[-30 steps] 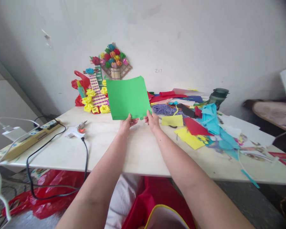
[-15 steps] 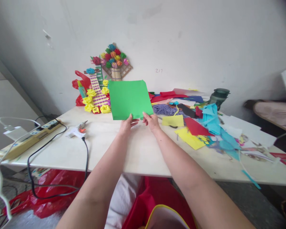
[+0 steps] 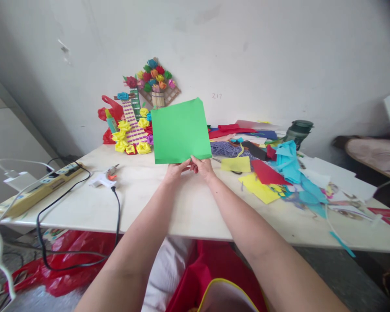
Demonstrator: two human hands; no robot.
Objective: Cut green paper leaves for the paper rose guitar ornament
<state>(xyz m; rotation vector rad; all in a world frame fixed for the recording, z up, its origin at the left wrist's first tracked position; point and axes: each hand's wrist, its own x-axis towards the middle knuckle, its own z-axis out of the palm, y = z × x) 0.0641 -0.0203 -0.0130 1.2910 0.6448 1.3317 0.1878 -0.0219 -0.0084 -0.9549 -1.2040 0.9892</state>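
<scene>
A: What's nearest?

B: A red cloth (image 3: 214,264) over the lap, below the green sheet (image 3: 182,132), and one table (image 3: 198,212). Two hands are at the sheet's lower edge: the left hand (image 3: 174,170) and the right hand (image 3: 204,168), thumbs close together in front. Both are closed on it; the fingers behind are partly hidden.

A: And the sheet?

B: Just one, held up facing the wearer, its top edge slanting. A darker strip runs along the lower right edge; I can't tell whether it's a fold or shade.

A: How would you handle it well?

B: Pinch lightly, thumbs flat against the edge, and keep both hands level so the paper doesn't buckle. I'd judge that a hard squeeze could crease it.

A: Count what's around it.

B: Left of the sheet, one power strip (image 3: 39,189) and, nearer to it, one glue gun (image 3: 102,180). To its right, two larger yellow pieces (image 3: 235,164), one large red piece (image 3: 269,172) and one heap of purple yarn (image 3: 229,149). Farther right, one dark bottle (image 3: 297,133). Beyond its upper left, one flower-covered lattice (image 3: 171,94); its blooms overlap too much to count.
</scene>
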